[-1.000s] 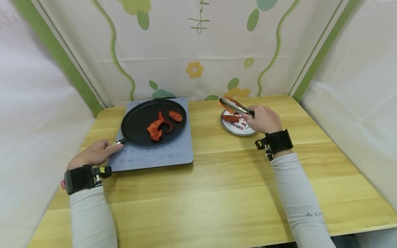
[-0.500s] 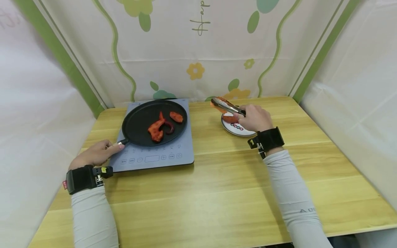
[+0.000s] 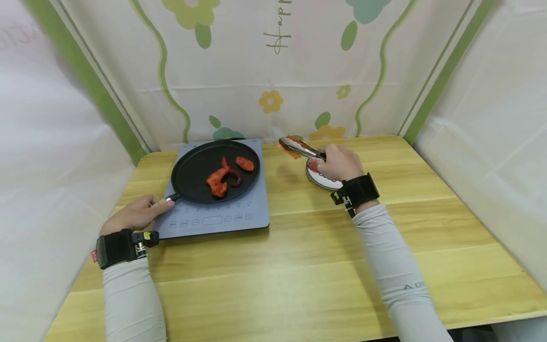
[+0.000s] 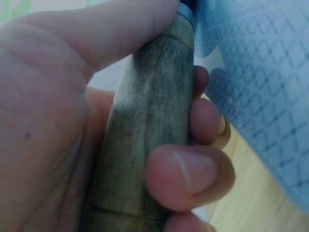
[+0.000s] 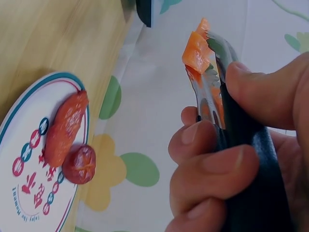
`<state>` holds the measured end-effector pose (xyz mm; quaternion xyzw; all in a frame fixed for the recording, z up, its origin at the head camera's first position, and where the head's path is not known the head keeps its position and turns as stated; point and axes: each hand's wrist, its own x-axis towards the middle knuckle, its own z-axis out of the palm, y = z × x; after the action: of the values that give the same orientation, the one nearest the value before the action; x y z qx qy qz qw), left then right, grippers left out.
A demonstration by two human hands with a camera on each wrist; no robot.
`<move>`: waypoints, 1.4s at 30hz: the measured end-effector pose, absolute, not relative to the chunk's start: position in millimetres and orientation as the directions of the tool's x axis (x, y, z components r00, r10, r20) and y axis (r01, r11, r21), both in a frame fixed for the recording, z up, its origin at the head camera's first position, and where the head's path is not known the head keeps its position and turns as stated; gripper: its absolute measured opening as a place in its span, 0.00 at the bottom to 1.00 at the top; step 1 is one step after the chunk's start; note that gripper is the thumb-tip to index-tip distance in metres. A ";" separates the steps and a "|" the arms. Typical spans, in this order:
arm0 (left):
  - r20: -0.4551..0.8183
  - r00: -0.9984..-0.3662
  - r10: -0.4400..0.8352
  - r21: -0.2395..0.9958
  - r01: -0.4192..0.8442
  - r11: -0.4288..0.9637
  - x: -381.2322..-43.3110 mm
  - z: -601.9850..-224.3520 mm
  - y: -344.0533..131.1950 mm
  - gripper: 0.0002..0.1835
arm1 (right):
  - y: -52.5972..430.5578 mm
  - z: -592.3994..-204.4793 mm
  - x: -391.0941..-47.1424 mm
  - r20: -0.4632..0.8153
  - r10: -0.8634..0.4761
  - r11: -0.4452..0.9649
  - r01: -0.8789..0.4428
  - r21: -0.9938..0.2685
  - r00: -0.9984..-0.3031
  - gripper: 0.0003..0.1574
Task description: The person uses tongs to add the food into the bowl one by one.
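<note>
My left hand [image 3: 136,213] grips the frying pan [image 3: 190,173] by its handle; close up in the left wrist view, the fingers wrap around this wood-look handle [image 4: 147,111]. On the black pan surface lie a reddish chicken wing [image 3: 218,183], a dark red curled piece [image 3: 236,178] and an oval orange-red piece [image 3: 245,164]. My right hand [image 3: 342,164] holds metal tongs [image 3: 305,149] with dark grips, raised between plate and pan. Their tips pinch an orange piece of food [image 5: 197,54]. Below that hand, a white plate [image 3: 316,179] is partly hidden.
Under the pan is a grey-blue induction cooker [image 3: 256,209] with touch controls along its front. The plate carries a reddish sausage-like piece [image 5: 66,126] and a round dark red piece [image 5: 79,164]. Printed cloth walls [image 3: 307,71] enclose the wooden table [image 3: 273,280] behind and at both sides.
My right hand has moved left with the tongs and the orange piece, from over the plate toward the pan. My left hand keeps its grip on the handle.
</note>
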<state>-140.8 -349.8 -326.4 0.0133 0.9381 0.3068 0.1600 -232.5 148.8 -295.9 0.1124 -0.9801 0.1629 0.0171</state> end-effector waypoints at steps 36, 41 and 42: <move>-0.254 -0.964 0.077 0.578 -0.088 0.811 -135.8 -324.5 -355.0 0.28 | 51.5 -288.1 -265.4 0.117 -0.352 0.898 -0.371 -0.237 -0.929 0.28; -0.264 -0.963 0.060 0.580 -0.109 0.807 -138.1 -329.7 -350.6 0.29 | 41.4 -292.8 -270.9 0.120 -0.334 0.908 -0.354 -0.224 -0.935 0.26; -0.265 -0.962 0.058 0.579 -0.111 0.807 -138.6 -330.5 -349.6 0.29 | 39.7 -294.0 -272.0 0.118 -0.329 0.909 -0.348 -0.230 -0.937 0.25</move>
<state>-138.6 -349.6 -330.5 -0.0140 0.9408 0.3099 0.1365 -272.0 39.7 -294.0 0.1732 -0.9762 0.1246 0.0386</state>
